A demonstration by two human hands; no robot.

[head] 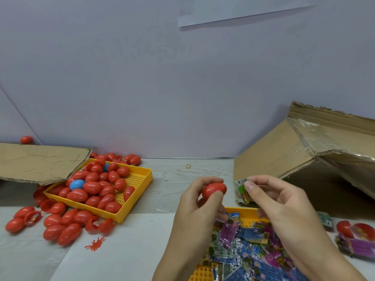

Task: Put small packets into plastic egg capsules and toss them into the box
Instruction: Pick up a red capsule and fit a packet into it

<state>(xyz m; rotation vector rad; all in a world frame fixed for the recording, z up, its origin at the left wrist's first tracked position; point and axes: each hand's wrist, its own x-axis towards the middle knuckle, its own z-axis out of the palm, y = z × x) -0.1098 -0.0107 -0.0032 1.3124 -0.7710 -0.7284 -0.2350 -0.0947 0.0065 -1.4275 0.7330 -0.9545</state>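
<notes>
Left hand [199,201] pinches red egg capsule [214,191]; right hand [278,201] pinches packet [242,192]; both above packet tray [244,214].

bare table [172,173] between tray [142,191] (egg-filled) — box [269,157].

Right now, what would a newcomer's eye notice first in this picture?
First, the two hands at centre: the left hand grips a red egg capsule, and the right hand pinches a small packet beside it. Next, the yellow tray heaped with red eggs at left, with more spilled on the table before it.
</notes>
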